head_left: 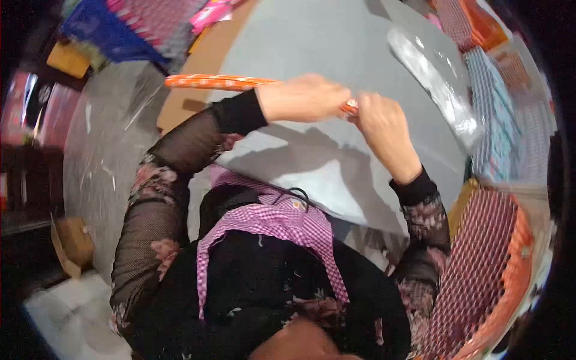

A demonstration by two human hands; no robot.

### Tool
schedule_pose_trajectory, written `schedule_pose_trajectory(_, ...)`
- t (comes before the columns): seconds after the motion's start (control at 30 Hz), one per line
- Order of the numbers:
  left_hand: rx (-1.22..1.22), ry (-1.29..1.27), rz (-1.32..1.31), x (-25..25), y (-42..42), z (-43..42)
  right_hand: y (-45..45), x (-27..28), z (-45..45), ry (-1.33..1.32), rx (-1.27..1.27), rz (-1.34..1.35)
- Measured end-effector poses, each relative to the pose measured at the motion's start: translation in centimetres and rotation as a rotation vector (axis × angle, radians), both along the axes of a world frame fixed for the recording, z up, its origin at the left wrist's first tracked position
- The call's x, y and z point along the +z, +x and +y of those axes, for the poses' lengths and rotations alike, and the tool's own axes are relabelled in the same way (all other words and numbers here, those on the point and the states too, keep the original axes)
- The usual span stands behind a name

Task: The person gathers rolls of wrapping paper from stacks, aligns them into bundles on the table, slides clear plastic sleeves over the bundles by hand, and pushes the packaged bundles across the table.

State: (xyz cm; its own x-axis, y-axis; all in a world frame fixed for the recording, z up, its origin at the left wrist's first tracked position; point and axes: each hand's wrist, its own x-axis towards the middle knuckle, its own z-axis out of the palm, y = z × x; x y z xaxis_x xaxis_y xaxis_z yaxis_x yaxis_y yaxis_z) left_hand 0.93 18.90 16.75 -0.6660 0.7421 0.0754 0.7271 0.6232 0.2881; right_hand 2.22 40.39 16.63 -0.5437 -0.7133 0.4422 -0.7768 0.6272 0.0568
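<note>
A slim bundle of orange-and-white patterned sticks, which look like paper straws [219,82], stretches sideways above the table. My left hand [309,97] is closed around it, and its long end sticks out to the left past my wrist. Close by, my right hand [383,123] has its fingers closed at the bundle's right end. A short orange piece shows in the narrow gap between my hands. My fingers hide most of that end, and the hands are slightly blurred.
The pale grey tabletop [288,45] has a brown edge at left. A long clear plastic sleeve [435,90] lies at right. Stacked patterned bundles in maroon [480,258] and blue [492,114] stand along the right side. At upper left is a blue crate [102,30].
</note>
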Motion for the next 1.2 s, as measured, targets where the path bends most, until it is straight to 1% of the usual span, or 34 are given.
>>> schedule_pose_trajectory(0.07, -0.085, 0.143, 0.196, -2.2, -0.4, 0.0, -0.4, -0.8, 0.7, 0.061, -0.018, -0.121)
schedule_pose_trajectory(0.1, -0.044, 0.132, 0.209, -2.5, -0.3, -0.1, -0.5, -1.3, 1.0, 0.057, 0.025, -0.109)
schedule_pose_trajectory(0.17, -0.114, 0.187, 0.536, -3.1, 0.5, -0.2, -0.5, -2.0, 1.1, 0.070, -0.012, -0.170)
schedule_pose_trajectory(0.2, -0.090, 0.176, 0.540, -3.6, 0.8, 0.1, -0.3, -2.0, 1.2, 0.069, 0.014, -0.167)
schedule_pose_trajectory(0.27, -0.056, 0.091, 0.739, -4.4, 1.3, 0.6, 0.1, -1.9, 1.6, 0.015, 0.012, -0.332)
schedule_pose_trajectory(0.3, -0.067, 0.063, 0.753, -4.3, 1.8, 0.5, 0.4, -2.5, 1.7, 0.058, -0.039, -0.363)
schedule_pose_trajectory(0.4, -0.102, 0.006, 0.728, -5.1, 2.1, 0.7, 1.1, -2.9, 1.8, 0.078, -0.047, -0.399)
schedule_pose_trajectory(0.43, -0.128, 0.057, 0.704, -5.5, 1.9, 0.8, 1.6, -2.5, 1.6, 0.145, -0.041, -0.369)
schedule_pose_trajectory(0.47, -0.124, 0.057, 0.701, -5.9, 1.8, 0.8, 1.7, -2.6, 1.2, 0.147, -0.037, -0.371)
schedule_pose_trajectory(0.53, -0.125, 0.036, 0.634, -6.0, 2.0, 0.9, 1.9, -3.2, 0.7, 0.178, 0.013, -0.039)
schedule_pose_trajectory(0.57, -0.146, 0.001, 0.603, -6.0, 1.7, 1.0, 2.1, -4.2, 0.6, 0.219, -0.040, 0.056)
schedule_pose_trajectory(0.6, -0.149, 0.008, 0.593, -6.1, 1.6, 0.9, 2.1, -4.6, 0.7, 0.225, -0.043, 0.045)
schedule_pose_trajectory(0.67, -0.165, 0.057, 0.642, -6.4, 1.6, 1.0, 2.0, -5.3, 0.9, 0.161, -0.060, -0.136)
schedule_pose_trajectory(0.73, -0.148, 0.029, 0.659, -6.3, 2.0, 0.6, 2.0, -5.3, 1.1, 0.165, -0.061, -0.134)
schedule_pose_trajectory(0.8, -0.146, 0.078, 0.615, -6.3, 1.9, 0.2, 2.0, -5.2, 1.4, 0.167, -0.073, -0.133)
schedule_pose_trajectory(0.83, -0.158, 0.117, 0.606, -6.3, 1.6, -0.6, 2.0, -5.2, 1.7, 0.155, -0.066, -0.155)
schedule_pose_trajectory(0.9, -0.074, 0.088, 0.652, -7.1, 1.7, -2.3, 2.2, -5.1, 2.7, 0.157, -0.090, -0.195)
schedule_pose_trajectory(0.93, -0.093, 0.089, 0.558, -7.0, 1.5, -3.7, 2.2, -4.9, 2.8, 0.143, -0.064, -0.182)
schedule_pose_trajectory(0.97, -0.056, 0.031, 0.583, -7.6, 1.6, -4.8, 2.2, -4.9, 3.3, 0.128, -0.043, -0.171)
schedule_pose_trajectory(1.0, -0.086, 0.092, 0.601, -7.5, 1.5, -6.0, 2.2, -5.0, 3.7, 0.137, -0.083, -0.183)
schedule_pose_trajectory(1.03, -0.056, -0.007, 0.545, -7.0, 1.7, -6.6, 2.2, -5.3, 4.9, 0.144, -0.079, -0.185)
schedule_pose_trajectory(1.1, 0.000, -0.065, 0.542, -7.3, 1.7, -9.8, 1.8, -5.9, 5.9, 0.150, -0.083, -0.170)
schedule_pose_trajectory(1.13, -0.014, -0.113, 0.533, -7.4, 1.7, -10.2, 1.5, -6.2, 6.7, 0.153, -0.119, -0.176)
schedule_pose_trajectory(1.2, -0.027, -0.078, 0.561, -6.5, 2.8, -10.2, 1.8, -6.4, 6.9, 0.103, -0.041, -0.149)
